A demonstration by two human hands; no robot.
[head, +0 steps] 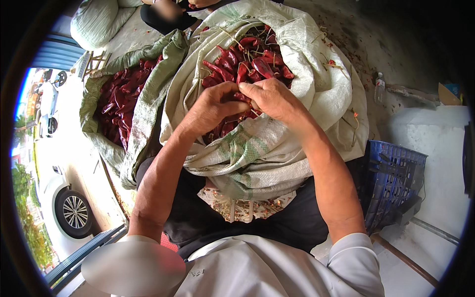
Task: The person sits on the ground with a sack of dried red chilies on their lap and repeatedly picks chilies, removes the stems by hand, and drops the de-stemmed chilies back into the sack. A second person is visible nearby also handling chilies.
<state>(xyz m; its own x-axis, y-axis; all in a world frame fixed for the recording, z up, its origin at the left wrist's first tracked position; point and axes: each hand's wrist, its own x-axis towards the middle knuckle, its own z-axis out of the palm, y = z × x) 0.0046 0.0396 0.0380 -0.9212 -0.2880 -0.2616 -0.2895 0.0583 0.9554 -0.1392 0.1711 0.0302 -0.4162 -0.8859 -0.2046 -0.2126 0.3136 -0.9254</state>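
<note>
Both my hands meet over the near side of a large white woven sack point(315, 74) with a rolled-down rim. Between them is a dried red chili pepper point(241, 97), partly hidden by the fingers. My left hand point(213, 105) grips it between thumb and fingers. From the other side, my right hand point(276, 98) closes its thumb and fingertips at the pepper, near a pale stem. Under and beyond the hands, many glossy red chili peppers point(261, 67) with stems fill the sack's mouth.
To the left leans a greenish woven sack point(89, 111) of red chili peppers. A blue plastic crate point(395, 163) and a clear bottle point(379, 89) are at right. Stem scraps point(241, 208) lie between my knees. Another person point(163, 16) sits across, near a stuffed sack point(98, 22).
</note>
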